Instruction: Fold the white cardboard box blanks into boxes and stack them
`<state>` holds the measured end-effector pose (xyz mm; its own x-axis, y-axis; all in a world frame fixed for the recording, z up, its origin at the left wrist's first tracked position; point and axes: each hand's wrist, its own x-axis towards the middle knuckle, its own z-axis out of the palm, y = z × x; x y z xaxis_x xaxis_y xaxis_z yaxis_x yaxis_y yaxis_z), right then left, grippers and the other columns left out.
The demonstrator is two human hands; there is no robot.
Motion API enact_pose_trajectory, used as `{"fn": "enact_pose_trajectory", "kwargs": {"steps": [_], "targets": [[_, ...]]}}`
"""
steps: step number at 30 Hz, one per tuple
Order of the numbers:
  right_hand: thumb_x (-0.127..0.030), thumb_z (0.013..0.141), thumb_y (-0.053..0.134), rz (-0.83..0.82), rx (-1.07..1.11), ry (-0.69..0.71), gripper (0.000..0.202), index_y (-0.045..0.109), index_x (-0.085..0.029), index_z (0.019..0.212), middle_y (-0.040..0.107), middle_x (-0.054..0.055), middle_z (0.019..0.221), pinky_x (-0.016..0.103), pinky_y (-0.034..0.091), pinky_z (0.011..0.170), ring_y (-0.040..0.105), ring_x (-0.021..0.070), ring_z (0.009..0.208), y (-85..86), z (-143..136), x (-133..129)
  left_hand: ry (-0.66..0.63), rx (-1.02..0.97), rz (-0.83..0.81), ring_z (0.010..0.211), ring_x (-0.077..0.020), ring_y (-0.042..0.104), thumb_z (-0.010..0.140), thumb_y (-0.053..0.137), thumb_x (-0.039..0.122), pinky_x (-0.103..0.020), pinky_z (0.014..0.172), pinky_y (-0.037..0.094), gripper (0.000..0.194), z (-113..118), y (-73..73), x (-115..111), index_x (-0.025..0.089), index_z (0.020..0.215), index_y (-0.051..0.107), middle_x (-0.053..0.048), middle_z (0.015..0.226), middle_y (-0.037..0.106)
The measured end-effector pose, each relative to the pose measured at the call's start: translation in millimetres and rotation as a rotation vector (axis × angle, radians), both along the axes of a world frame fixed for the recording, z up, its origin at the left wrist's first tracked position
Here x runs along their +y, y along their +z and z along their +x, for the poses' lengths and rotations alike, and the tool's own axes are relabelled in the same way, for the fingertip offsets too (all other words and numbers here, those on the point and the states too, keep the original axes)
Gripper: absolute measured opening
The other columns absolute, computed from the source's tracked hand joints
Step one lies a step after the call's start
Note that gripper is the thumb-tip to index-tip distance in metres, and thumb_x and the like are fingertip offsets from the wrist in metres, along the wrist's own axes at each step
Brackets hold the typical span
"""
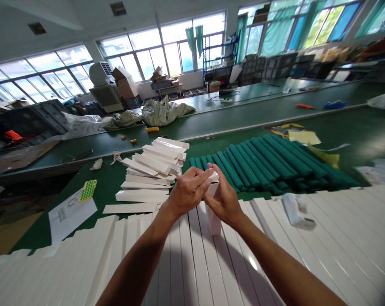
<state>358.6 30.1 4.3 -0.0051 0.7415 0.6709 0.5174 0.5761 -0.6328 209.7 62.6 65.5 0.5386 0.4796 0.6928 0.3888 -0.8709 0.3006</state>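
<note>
Nearest to me, a row of white cartons (205, 263) lies side by side in front of the green rods (259, 163), my landmark here, with most long axes pointing away from me. Over that row, just short of the rods' left end, I have an upright carton (214, 223) between both hands. Its long axis runs close to vertical, leaning slightly, with the top end up among the fingers; I can't make out whether its foot rests on the row. Neither hand is nearer, since both touch it. My right hand (226, 197) is curled around its right side, partly closed and gripping, thumb across the near face. My left hand (191, 191) is half closed from the left, fingers bunched at the top end; I can't tell whether they pinch a flap there.

In front of the rods' right part, a white tool (297, 210), perhaps a tape dispenser, lies on the row. Just left of the rods I see a heap of loose cartons (152, 163), mostly lying crosswise on the green bench (106, 182). Beyond the rods and to their left sits a crumpled sack (165, 112).
</note>
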Motion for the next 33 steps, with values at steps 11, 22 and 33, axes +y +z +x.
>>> {"fn": "enact_pose_trajectory", "kwargs": {"steps": [11,22,33], "targets": [[-0.022,0.081,0.061,-0.081,0.076,0.144,0.083,0.020,-0.016,0.154,0.040,0.016,0.151,0.043,0.043,0.110,0.045,0.0273,0.136,-0.9,-1,0,-0.109,0.316,0.011,0.121,-0.0205,0.061,0.097,0.044,0.023,-0.036,0.100,0.053,0.032,-14,30.5,0,0.018,0.121,0.065,-0.010,0.126,0.066],[-0.027,0.082,0.064,-0.095,0.051,0.199,0.092,0.010,-0.017,0.156,0.032,0.017,0.155,0.048,0.034,0.116,0.035,0.0286,0.142,-2.3,6,13,-0.031,0.223,0.181,0.137,-0.0256,0.045,0.096,0.043,0.014,-0.044,0.110,0.046,0.038,1,-0.3,-1,0.007,0.131,0.053,-0.018,0.137,0.057],[-0.034,0.085,0.064,-0.110,-0.062,0.301,0.086,0.017,-0.019,0.155,0.031,0.015,0.156,0.046,0.032,0.116,0.034,0.0270,0.143,-7.1,42,4,-0.001,0.133,0.173,0.134,-0.0259,0.047,0.095,0.043,0.012,-0.050,0.111,0.044,0.043,17,-23.9,10,0.018,0.137,0.050,-0.013,0.140,0.056]]}}
